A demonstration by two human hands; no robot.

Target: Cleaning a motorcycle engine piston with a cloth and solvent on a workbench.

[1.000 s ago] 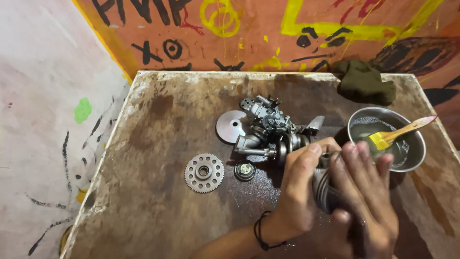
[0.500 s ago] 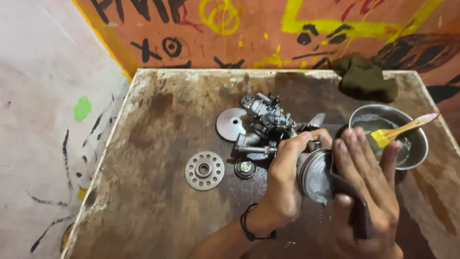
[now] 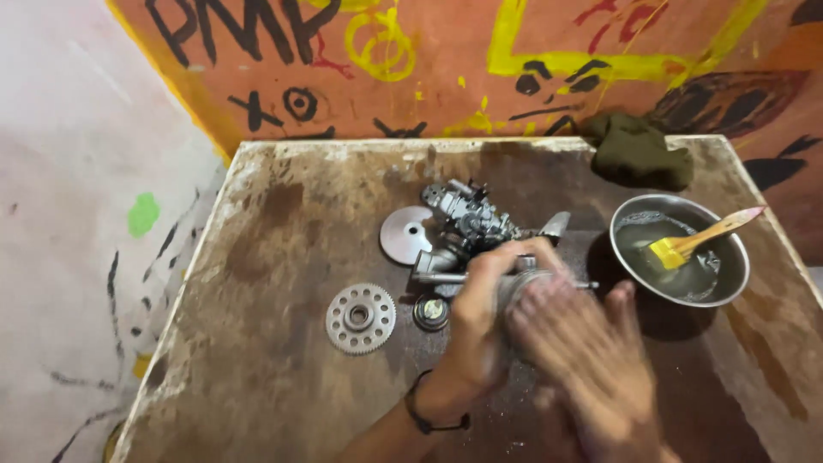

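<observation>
- Left hand (image 3: 480,330) wrapped around a round grey metal part (image 3: 525,287), fingers curled over its top edge, a dark band on the wrist.
- Right hand (image 3: 591,364) pressed against the right side of that same metal part, fingers spread and blurred; grip too smeared to judge.
- Metal part held just above the counter (image 3: 283,231), near its middle, between the two hands and right beside the engine piece.
- Just behind the hands, lying on the counter: an engine piece (image 3: 467,223) of grey metal with many small fittings, touching or nearly touching the held part.
- Leaning against the left side of the engine piece: a flat metal disc (image 3: 403,233).
- Left of the left hand: a small round bearing (image 3: 431,313), and farther left a toothed gear (image 3: 360,318), lying flat and apart from each other.
- Right of the hands: a steel bowl (image 3: 630,266) with cloudy liquid, a brush (image 3: 699,240) with yellow bristles and wooden handle resting in it, handle pointing up and right over the rim.
- At the back right corner of the counter: a crumpled dark green rag (image 3: 639,150).
- Behind the counter: an orange painted wall (image 3: 531,51) with black and yellow marks.
</observation>
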